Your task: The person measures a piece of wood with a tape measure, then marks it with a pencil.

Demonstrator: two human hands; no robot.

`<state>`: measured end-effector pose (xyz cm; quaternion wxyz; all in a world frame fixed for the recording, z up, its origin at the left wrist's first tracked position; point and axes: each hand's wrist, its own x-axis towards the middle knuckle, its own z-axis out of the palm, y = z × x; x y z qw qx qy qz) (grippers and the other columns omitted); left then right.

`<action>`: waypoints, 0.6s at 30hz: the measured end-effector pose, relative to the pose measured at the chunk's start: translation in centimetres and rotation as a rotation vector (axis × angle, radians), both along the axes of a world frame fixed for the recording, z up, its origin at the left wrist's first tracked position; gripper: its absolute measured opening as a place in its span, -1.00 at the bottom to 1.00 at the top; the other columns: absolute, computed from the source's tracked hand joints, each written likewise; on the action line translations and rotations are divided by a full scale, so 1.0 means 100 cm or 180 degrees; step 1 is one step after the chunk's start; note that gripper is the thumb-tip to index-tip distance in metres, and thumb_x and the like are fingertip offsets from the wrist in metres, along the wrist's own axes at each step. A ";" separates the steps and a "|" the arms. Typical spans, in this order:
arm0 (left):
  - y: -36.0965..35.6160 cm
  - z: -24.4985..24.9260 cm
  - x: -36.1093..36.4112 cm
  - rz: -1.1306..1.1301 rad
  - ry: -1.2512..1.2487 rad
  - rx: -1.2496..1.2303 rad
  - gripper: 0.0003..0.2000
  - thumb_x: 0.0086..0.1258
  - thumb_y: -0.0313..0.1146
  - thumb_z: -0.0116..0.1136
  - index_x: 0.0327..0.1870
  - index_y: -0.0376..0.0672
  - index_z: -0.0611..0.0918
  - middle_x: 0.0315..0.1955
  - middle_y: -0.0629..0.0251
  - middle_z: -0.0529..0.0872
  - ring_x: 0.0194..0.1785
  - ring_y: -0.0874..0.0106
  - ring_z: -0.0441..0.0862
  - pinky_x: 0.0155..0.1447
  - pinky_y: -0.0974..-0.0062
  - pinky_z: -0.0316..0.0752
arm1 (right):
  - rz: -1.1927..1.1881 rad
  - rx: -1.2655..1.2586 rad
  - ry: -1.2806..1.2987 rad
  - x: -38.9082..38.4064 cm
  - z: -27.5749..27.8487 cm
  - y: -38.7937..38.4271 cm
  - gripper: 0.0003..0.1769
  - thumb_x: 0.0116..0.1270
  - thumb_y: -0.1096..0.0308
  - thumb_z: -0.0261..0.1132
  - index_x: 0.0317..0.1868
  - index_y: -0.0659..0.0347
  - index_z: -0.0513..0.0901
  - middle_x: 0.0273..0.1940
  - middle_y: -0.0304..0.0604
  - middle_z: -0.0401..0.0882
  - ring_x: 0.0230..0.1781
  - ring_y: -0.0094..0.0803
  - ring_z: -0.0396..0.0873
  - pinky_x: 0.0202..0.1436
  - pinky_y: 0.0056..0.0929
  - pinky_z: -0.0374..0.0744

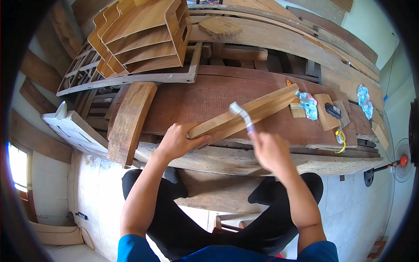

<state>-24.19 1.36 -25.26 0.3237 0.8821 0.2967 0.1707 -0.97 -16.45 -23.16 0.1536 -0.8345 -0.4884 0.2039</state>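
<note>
My left hand (176,142) is closed around the near left end of a long squared wooden bar (257,107). The bar slants across the reddish-brown plank bench top (196,94), its far end up to the right. In my right hand (271,153) is a slim white tool (244,115) with a bent neck and a pale head. Motion smears the hand and tool, and I cannot tell the tool's exact kind. Its head overlaps the bar's upper edge near the middle.
Right of the bar lie a crumpled blue wrapper (309,107), a wood block (324,114), a black device (333,110) and a yellow tape measure (340,136). A thick timber (131,124) crosses the bench's left side. Behind it stands a wooden shelf organizer (144,41).
</note>
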 end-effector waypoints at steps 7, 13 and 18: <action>0.002 0.000 0.003 -0.0087 0.0056 -0.0002 -0.57 0.35 -0.04 0.50 0.07 -0.17 0.81 -0.25 -0.08 0.83 -0.16 -0.05 0.80 0.00 0.16 0.68 | 0.0894 0.0307 -0.0139 -0.045 -0.006 -0.013 -0.36 0.69 -0.13 0.06 -0.47 0.12 0.67 -0.65 0.02 0.61 -0.68 0.04 0.59 -0.49 0.05 0.53; -0.001 0.002 0.001 0.0003 0.0017 0.0018 -0.57 0.34 -0.03 0.50 0.05 -0.18 0.81 -0.25 -0.07 0.84 -0.16 -0.04 0.81 0.00 0.15 0.68 | 0.0071 0.0571 -0.0703 0.000 0.002 -0.004 -0.35 0.70 -0.13 0.05 -0.48 0.14 0.66 -0.65 0.01 0.61 -0.62 0.07 0.64 -0.47 0.06 0.56; 0.000 0.005 0.002 -0.0059 0.0074 0.0017 -0.57 0.36 -0.02 0.49 0.04 -0.19 0.81 -0.26 -0.06 0.84 -0.17 -0.04 0.80 0.00 0.14 0.68 | 0.0753 0.0212 -0.0180 -0.037 -0.004 -0.015 -0.34 0.69 -0.17 0.04 -0.44 0.13 0.68 -0.62 0.05 0.63 -0.60 0.10 0.64 -0.41 0.11 0.55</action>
